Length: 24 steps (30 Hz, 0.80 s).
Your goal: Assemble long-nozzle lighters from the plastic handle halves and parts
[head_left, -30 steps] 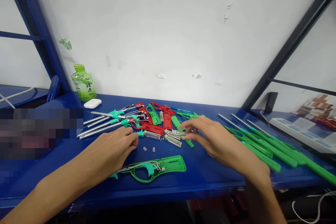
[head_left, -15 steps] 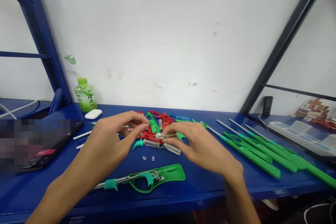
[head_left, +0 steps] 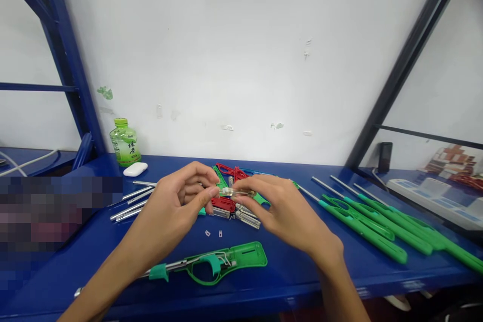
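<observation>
Both hands are raised a little above the blue table (head_left: 287,271) and meet at a small clear plastic tube with a metal tip (head_left: 236,192). My right hand (head_left: 287,211) pinches the tube's right end. My left hand (head_left: 177,206) pinches its left tip between thumb and forefinger. Below the hands lies an open green lighter shell (head_left: 222,260) with a teal trigger and a metal rod. Behind the hands sits a pile of red and green shell halves (head_left: 226,173) and more clear tubes (head_left: 247,217).
Several metal rods (head_left: 130,206) lie at the left, and finished green long lighters (head_left: 377,221) at the right. A green tea bottle (head_left: 125,143) and a white earbud case (head_left: 135,169) stand by the wall. Two tiny white parts (head_left: 213,233) lie on the table. A blurred patch covers the left.
My right hand picked a clear tube from the pile and lifted it. My left hand rose from the table and closed on the tube's left tip.
</observation>
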Tool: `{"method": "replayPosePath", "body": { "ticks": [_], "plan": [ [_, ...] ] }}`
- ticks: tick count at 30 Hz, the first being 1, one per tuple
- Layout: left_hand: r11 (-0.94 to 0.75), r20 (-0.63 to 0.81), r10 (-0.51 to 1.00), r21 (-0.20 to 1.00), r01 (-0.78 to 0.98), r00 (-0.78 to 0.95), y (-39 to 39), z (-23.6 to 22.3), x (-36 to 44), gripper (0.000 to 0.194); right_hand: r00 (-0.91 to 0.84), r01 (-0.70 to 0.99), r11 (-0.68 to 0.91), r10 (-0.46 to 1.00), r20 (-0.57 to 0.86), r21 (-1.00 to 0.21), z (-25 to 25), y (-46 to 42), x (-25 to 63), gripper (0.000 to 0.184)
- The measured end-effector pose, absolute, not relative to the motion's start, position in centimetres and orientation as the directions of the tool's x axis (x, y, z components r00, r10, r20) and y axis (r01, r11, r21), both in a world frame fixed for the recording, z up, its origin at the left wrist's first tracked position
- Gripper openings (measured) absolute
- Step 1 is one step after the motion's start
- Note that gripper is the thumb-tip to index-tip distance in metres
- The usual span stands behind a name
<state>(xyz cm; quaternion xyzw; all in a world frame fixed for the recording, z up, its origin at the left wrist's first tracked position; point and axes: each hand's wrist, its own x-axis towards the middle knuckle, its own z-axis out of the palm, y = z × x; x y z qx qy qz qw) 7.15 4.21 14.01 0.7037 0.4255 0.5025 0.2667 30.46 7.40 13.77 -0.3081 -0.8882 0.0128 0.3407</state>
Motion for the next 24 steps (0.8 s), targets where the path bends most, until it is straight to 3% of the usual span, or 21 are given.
{"method": "replayPosePath", "body": {
  "ticks": [9,16,24],
  "plan": [
    [-0.505,0.490,0.863,0.822,0.264,0.124,3.9,13.9,7.2,0.019,-0.623,0.554,0.821,0.519,0.585,-0.138,13.6,7.3,30.2,0.025],
    [-0.496,0.490,0.868,0.847,0.193,0.080,3.4,13.8,7.8,0.043,-0.654,0.626,0.777,0.476,0.589,0.068,13.5,6.9,29.7,0.035],
    [-0.463,0.444,0.884,0.874,0.148,0.145,3.9,13.5,7.2,0.041,-0.654,0.636,0.769,0.498,0.570,0.058,13.3,6.7,29.4,0.037]
  ]
}}
